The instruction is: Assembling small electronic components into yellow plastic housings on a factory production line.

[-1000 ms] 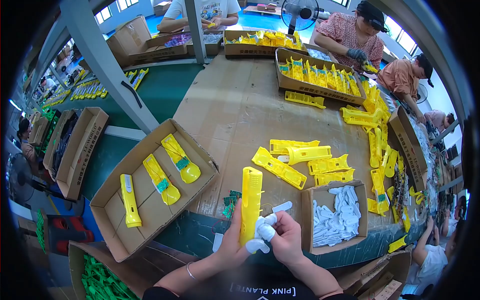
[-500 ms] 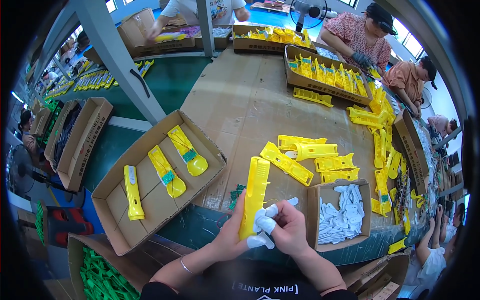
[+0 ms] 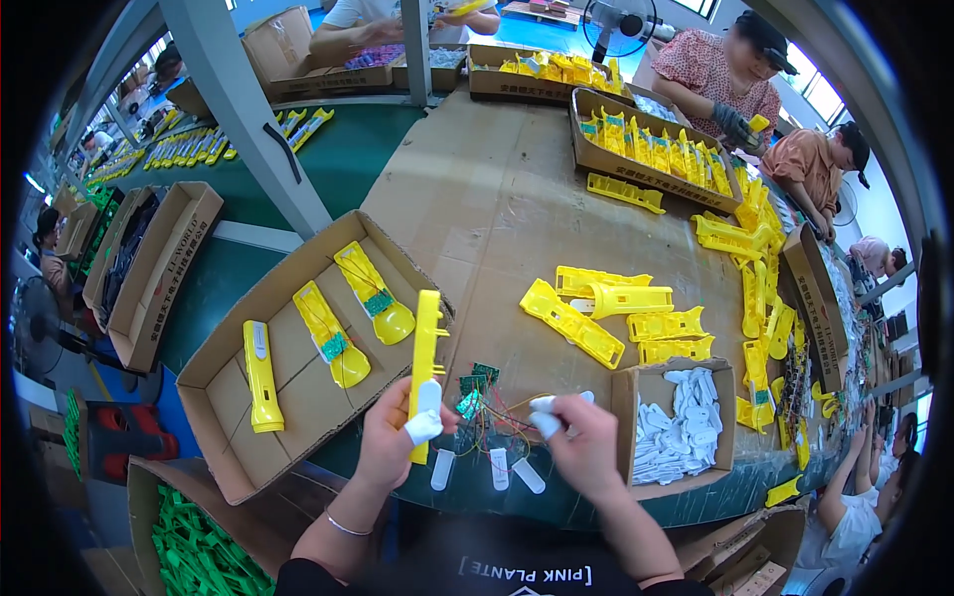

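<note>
My left hand (image 3: 390, 432), white covers on some fingertips, holds a yellow flashlight half-shell (image 3: 427, 343) on end, turned edge-on. A white oblong piece (image 3: 429, 395) sits against the shell by the covered thumb. My right hand (image 3: 584, 442) is closed in a pinch, its covered fingertips at the thin coloured wires (image 3: 505, 409); its exact grip is partly hidden. These wires run to small green circuit boards (image 3: 477, 381) lying between the hands. Loose white pieces, among them one white strip (image 3: 499, 469), lie along the near table edge.
A cardboard tray (image 3: 224, 467) on the left holds three yellow flashlight parts. Right of my hands stands a box (image 3: 623, 422) of white pieces; beyond lie yellow shells (image 3: 571, 323). Green parts (image 3: 204, 541) fill a lower-left box. Co-workers sit at the far side and right.
My left hand has moved left with the yellow shell and turned it edge-on. My right hand has come away from the shell to the wires. The circuit boards and white strips are now uncovered.
</note>
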Demonstrator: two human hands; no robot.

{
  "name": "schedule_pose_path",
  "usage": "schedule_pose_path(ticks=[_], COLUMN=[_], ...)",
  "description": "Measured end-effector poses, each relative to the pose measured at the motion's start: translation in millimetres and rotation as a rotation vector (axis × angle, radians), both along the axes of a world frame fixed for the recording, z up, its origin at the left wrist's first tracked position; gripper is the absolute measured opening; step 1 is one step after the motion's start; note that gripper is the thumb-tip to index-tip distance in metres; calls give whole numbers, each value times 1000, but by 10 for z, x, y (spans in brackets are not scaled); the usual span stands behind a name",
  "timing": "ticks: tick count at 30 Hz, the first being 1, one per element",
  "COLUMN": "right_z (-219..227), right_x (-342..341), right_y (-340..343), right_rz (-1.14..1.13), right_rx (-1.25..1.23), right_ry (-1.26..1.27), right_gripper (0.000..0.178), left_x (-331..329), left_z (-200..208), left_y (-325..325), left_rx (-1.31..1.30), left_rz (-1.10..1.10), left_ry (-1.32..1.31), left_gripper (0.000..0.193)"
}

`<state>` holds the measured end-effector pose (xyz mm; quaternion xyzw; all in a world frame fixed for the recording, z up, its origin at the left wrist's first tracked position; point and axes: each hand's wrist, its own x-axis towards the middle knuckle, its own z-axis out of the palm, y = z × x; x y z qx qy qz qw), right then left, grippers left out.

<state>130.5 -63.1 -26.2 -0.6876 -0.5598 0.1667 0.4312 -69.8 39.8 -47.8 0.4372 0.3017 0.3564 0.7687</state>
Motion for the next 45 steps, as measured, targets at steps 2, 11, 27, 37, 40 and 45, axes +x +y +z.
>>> schedule_pose_path(ticks=[2, 11, 27, 37, 40, 45], right_z=[-132, -466, 246, 431, 581, 598], right_x=[-83, -175, 107, 177, 68, -31], right_y=[77, 574, -9, -93, -26, 63], right_rz=[-32, 50, -51, 105, 166, 133], right_rx=[40, 95, -3, -109, -90, -64], right_ry=[-8, -359, 554, 612, 505, 228], right_gripper=[11, 17, 18, 18, 17, 16], left_x=[75, 39, 511, 485, 451, 526], left_z=[-36, -83, 361, 96, -92, -126], left_y=[-57, -138, -453, -215, -173, -258], left_rx=[-10, 93, 139, -243, -326, -360], left_rz=[45, 67, -16, -216, -352, -360], left_ry=[-5, 74, -82, -406, -498, -559], left_gripper=[45, 51, 53, 50, 51, 51])
